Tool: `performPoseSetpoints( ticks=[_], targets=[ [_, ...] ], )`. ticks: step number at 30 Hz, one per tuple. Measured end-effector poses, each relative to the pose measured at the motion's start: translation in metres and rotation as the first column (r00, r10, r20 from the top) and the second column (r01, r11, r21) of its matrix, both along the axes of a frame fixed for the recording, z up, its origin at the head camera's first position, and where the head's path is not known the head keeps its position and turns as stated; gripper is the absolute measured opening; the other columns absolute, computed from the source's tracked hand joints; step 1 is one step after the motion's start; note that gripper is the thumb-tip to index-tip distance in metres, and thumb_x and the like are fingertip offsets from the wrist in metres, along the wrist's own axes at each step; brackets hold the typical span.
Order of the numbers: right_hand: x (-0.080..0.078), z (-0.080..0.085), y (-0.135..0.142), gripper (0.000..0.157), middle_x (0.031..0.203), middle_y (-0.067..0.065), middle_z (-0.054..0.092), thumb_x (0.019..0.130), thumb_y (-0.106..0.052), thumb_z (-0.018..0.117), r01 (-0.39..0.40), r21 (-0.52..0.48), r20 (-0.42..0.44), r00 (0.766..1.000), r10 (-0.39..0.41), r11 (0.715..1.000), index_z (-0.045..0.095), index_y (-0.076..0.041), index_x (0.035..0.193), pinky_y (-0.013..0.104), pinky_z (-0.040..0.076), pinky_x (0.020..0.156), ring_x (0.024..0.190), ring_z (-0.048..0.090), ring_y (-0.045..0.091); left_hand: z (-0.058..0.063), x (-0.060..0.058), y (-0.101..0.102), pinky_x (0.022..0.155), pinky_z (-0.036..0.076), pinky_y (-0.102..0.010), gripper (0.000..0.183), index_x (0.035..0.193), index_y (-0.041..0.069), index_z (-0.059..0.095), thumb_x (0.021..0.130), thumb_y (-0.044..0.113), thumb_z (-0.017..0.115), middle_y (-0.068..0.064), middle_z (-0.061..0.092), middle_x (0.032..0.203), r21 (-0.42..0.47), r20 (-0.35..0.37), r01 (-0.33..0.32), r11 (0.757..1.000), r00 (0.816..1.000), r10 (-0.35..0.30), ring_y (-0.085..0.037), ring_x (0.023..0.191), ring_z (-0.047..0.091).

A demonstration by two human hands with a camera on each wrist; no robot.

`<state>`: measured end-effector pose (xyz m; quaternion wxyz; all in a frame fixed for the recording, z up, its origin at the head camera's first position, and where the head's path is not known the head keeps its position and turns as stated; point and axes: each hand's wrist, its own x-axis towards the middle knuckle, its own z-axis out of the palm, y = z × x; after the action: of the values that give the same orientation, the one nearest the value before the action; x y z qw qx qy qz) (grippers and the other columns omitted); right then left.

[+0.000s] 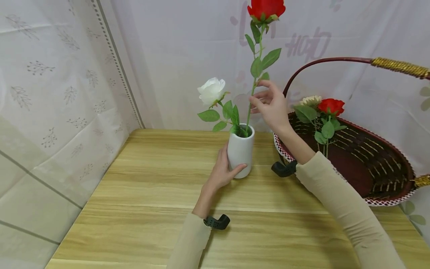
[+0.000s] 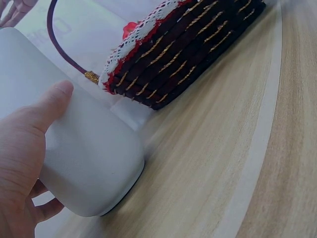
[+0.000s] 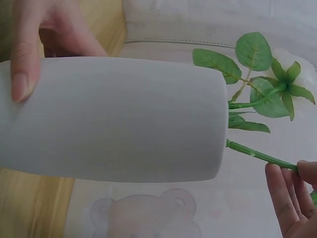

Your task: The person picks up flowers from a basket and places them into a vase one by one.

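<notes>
A white vase [image 1: 240, 157] stands upright on the table, and my left hand [image 1: 222, 169] grips its lower part, thumb across the front. In the left wrist view the thumb [image 2: 58, 96] lies along the vase wall. A white rose [image 1: 212, 92] leans left out of the vase mouth. Taller than it, a red rose [image 1: 266, 9] rises with its stem end inside the vase. My right hand [image 1: 271, 106] pinches the red rose's stem between thumb and fingers, above the rim. The right wrist view shows this stem [image 3: 257, 153] emerging from the vase. The stem ends inside are hidden.
A dark woven basket [image 1: 386, 164] with lace trim and an arched handle [image 1: 342, 59] stands at the right, under my right forearm. It holds another red rose [image 1: 332, 107] and a cream flower [image 1: 310, 101]. Patterned cloth [image 1: 174, 67] hangs behind the wooden table [image 1: 151, 194].
</notes>
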<state>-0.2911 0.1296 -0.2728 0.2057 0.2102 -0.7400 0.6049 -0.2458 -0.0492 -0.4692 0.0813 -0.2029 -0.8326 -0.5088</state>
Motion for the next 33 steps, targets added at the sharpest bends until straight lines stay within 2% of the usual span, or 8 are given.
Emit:
performPoseSetpoints(
  ticks=[9, 12, 15, 18, 25, 33],
  targets=[
    [0.005, -0.013, -0.002, 0.043, 0.101, 0.022, 0.066, 0.097, -0.008, 0.069, 0.006, 0.095, 0.010, 1.000, -0.007, 0.995, 0.053, -0.002, 0.137, 0.027, 0.059, 0.069, 0.075, 0.068, 0.016, -0.002, -0.001, 0.000, 0.105, 0.042, -0.048, 0.099, 0.161, 0.019, 0.012, 0.089, 0.039, 0.078, -0.015, 0.035, 0.148, 0.012, 0.002, 0.001, 1.000, 1.000, -0.001, -0.026, 0.129, 0.044],
    [0.005, -0.016, -0.003, 0.043, 0.101, 0.022, 0.067, 0.097, -0.007, 0.069, 0.006, 0.113, 0.014, 1.000, -0.008, 0.994, 0.054, -0.002, 0.137, 0.027, 0.059, 0.068, 0.076, 0.069, 0.021, -0.002, -0.001, 0.000, 0.105, 0.042, -0.048, 0.099, 0.161, 0.019, 0.012, 0.090, 0.039, 0.078, -0.015, 0.035, 0.149, 0.009, -0.001, 0.001, 1.000, 1.000, -0.001, -0.026, 0.129, 0.044],
    [0.009, -0.014, -0.005, 0.041, 0.101, 0.026, 0.067, 0.097, -0.002, 0.067, -0.001, 0.124, 0.016, 1.000, -0.001, 0.992, 0.053, 0.003, 0.135, 0.029, 0.059, 0.068, 0.077, 0.069, 0.029, -0.001, -0.001, 0.000, 0.105, 0.042, -0.047, 0.099, 0.161, 0.019, 0.012, 0.090, 0.039, 0.078, -0.014, 0.035, 0.149, 0.010, -0.002, 0.004, 1.000, 1.000, -0.004, -0.025, 0.129, 0.043],
    [0.012, -0.014, -0.007, 0.039, 0.100, 0.028, 0.066, 0.096, 0.002, 0.065, -0.023, 0.120, 0.021, 1.000, 0.021, 0.993, 0.053, 0.005, 0.134, 0.030, 0.059, 0.068, 0.077, 0.069, 0.028, -0.001, -0.001, 0.000, 0.105, 0.042, -0.047, 0.099, 0.161, 0.020, 0.012, 0.090, 0.038, 0.078, -0.014, 0.035, 0.149, 0.011, -0.002, 0.007, 1.000, 1.000, -0.007, -0.025, 0.129, 0.043],
    [0.003, -0.029, -0.007, 0.038, 0.102, 0.030, 0.065, 0.098, 0.002, 0.063, -0.029, 0.151, 0.031, 0.999, 0.024, 0.988, 0.053, 0.007, 0.133, 0.032, 0.060, 0.067, 0.083, 0.067, 0.043, -0.002, -0.001, 0.000, 0.104, 0.043, -0.047, 0.099, 0.161, 0.020, 0.013, 0.090, 0.040, 0.077, -0.015, 0.035, 0.148, 0.016, 0.004, 0.004, 1.000, 1.000, -0.004, -0.026, 0.128, 0.044],
    [0.005, -0.036, -0.007, 0.038, 0.102, 0.024, 0.067, 0.098, -0.008, 0.067, -0.042, 0.145, 0.023, 0.999, 0.039, 0.989, 0.055, 0.001, 0.133, 0.031, 0.060, 0.067, 0.082, 0.069, 0.037, -0.001, 0.000, 0.000, 0.104, 0.043, -0.049, 0.099, 0.161, 0.019, 0.013, 0.090, 0.041, 0.077, -0.016, 0.035, 0.149, 0.016, -0.002, 0.004, 1.000, 1.000, -0.004, -0.027, 0.128, 0.044]
  ],
)
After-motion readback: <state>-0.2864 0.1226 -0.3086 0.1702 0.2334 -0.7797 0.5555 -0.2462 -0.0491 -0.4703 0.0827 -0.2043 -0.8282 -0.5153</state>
